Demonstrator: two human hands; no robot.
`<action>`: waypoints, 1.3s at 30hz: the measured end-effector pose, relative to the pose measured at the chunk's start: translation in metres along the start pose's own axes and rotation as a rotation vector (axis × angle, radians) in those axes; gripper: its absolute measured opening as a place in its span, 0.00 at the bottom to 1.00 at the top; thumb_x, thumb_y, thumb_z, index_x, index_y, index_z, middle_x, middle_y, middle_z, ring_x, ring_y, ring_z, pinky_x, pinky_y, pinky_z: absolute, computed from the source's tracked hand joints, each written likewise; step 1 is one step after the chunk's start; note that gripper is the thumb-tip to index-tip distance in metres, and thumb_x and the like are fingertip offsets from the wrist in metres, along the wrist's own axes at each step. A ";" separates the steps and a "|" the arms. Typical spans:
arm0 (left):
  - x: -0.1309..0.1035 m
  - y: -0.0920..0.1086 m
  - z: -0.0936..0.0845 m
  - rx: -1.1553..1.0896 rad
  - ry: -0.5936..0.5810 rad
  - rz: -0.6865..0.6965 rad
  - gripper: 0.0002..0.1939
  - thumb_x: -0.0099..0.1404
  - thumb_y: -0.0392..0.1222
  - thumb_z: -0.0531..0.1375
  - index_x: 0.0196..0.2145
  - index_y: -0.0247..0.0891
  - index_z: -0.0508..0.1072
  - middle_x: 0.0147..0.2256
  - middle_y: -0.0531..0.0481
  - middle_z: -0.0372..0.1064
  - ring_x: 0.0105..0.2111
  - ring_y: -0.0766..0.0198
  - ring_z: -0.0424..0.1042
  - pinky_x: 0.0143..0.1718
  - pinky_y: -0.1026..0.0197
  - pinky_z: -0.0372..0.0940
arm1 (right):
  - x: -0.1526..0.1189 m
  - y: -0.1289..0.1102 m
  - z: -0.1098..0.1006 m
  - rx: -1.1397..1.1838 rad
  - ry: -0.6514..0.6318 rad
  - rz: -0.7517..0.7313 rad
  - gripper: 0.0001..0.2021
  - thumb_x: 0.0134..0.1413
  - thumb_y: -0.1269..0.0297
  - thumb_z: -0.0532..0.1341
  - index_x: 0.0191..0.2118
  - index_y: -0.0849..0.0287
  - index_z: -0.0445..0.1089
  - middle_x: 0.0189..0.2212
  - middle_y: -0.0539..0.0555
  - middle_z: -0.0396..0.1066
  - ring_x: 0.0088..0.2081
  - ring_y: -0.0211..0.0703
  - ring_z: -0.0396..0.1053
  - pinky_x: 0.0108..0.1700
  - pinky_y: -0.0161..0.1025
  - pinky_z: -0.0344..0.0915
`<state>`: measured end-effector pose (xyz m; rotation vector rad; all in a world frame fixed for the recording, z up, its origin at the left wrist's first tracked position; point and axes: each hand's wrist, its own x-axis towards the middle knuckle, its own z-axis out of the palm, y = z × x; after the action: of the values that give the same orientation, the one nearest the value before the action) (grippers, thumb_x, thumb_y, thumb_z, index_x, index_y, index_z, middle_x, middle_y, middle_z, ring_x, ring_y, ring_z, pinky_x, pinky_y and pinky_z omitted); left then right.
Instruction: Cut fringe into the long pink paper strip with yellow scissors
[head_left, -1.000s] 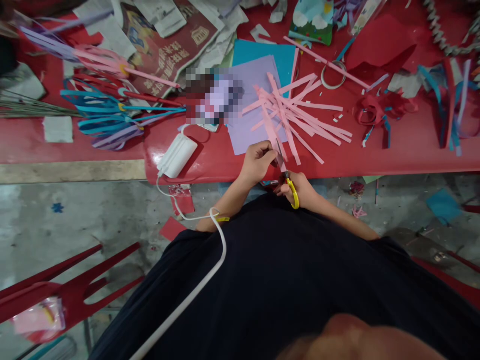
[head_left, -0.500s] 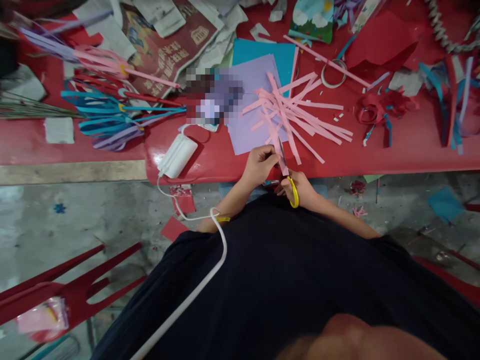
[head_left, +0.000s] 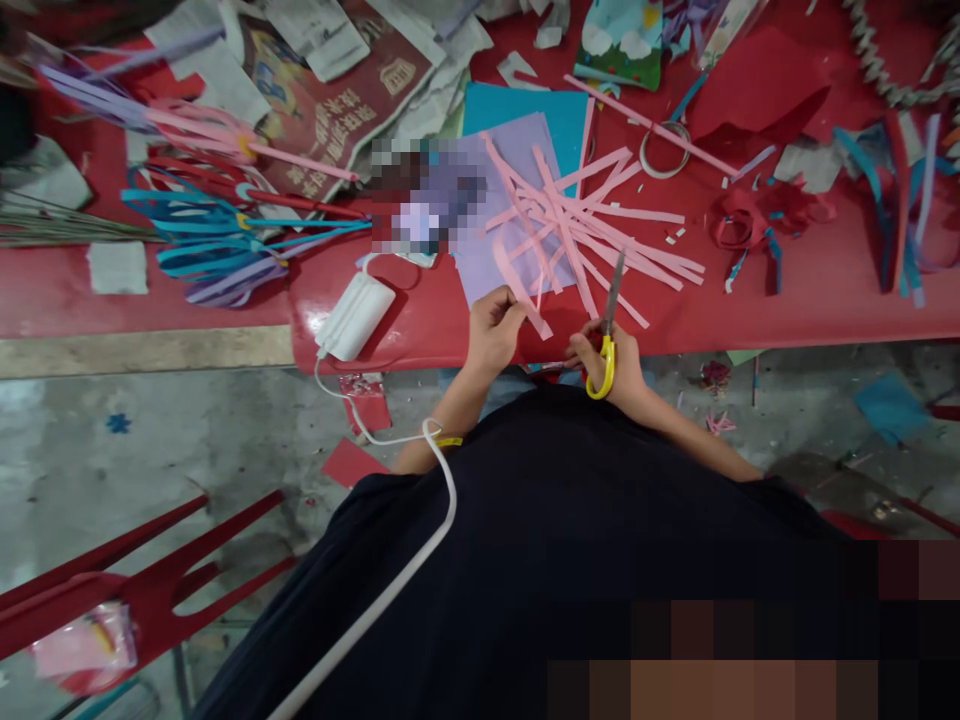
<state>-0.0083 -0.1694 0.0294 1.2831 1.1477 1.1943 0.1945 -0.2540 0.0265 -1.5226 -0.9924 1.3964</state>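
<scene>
Between the thumb and fingers of my left hand (head_left: 496, 325) is a pink paper strip (head_left: 538, 320), its near end pointing down and to the right. My right hand (head_left: 621, 365) grips yellow-handled scissors (head_left: 606, 360), with the blades pointing up and away from the strip. Just beyond both hands lies a loose pile of pink paper strips (head_left: 581, 220), partly over the purple paper sheets (head_left: 472, 270) and the red table. A blue sheet (head_left: 529, 102) sticks out behind the purple ones.
A white power bank (head_left: 355, 316) with a cable stands left of my hands. Blue paper-loop flowers (head_left: 202, 220) lie farther left. A tape roll (head_left: 664, 150) and red paper scraps (head_left: 739, 222) are to the right. A red chair (head_left: 150, 590) stands at lower left.
My right hand has moved the scissors right, off the pink strip, and their blades now point up. My left hand has shifted slightly left with the strip. Another strip now lies on the purple paper.
</scene>
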 end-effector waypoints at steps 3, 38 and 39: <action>0.001 -0.002 -0.021 0.118 0.058 -0.020 0.12 0.66 0.36 0.62 0.24 0.41 0.70 0.23 0.55 0.65 0.26 0.64 0.62 0.32 0.59 0.57 | 0.016 -0.005 -0.006 -0.023 0.118 -0.010 0.30 0.54 0.35 0.78 0.45 0.49 0.66 0.29 0.48 0.80 0.32 0.54 0.87 0.35 0.47 0.83; 0.022 -0.042 -0.085 1.061 -0.020 -0.011 0.13 0.68 0.32 0.64 0.32 0.44 0.64 0.42 0.40 0.77 0.49 0.39 0.77 0.52 0.42 0.63 | 0.155 -0.037 0.061 -0.523 0.111 -0.281 0.23 0.66 0.44 0.73 0.53 0.52 0.67 0.39 0.52 0.81 0.40 0.49 0.82 0.47 0.45 0.77; 0.023 -0.042 -0.085 1.047 -0.020 -0.016 0.13 0.68 0.31 0.64 0.32 0.44 0.64 0.42 0.40 0.77 0.49 0.39 0.77 0.53 0.41 0.63 | 0.160 -0.039 0.064 -0.556 0.113 -0.282 0.21 0.67 0.47 0.73 0.53 0.52 0.67 0.41 0.53 0.81 0.41 0.50 0.83 0.46 0.45 0.76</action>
<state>-0.0921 -0.1394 -0.0103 2.0111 1.8606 0.5140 0.1414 -0.0866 0.0044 -1.7408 -1.5406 0.8625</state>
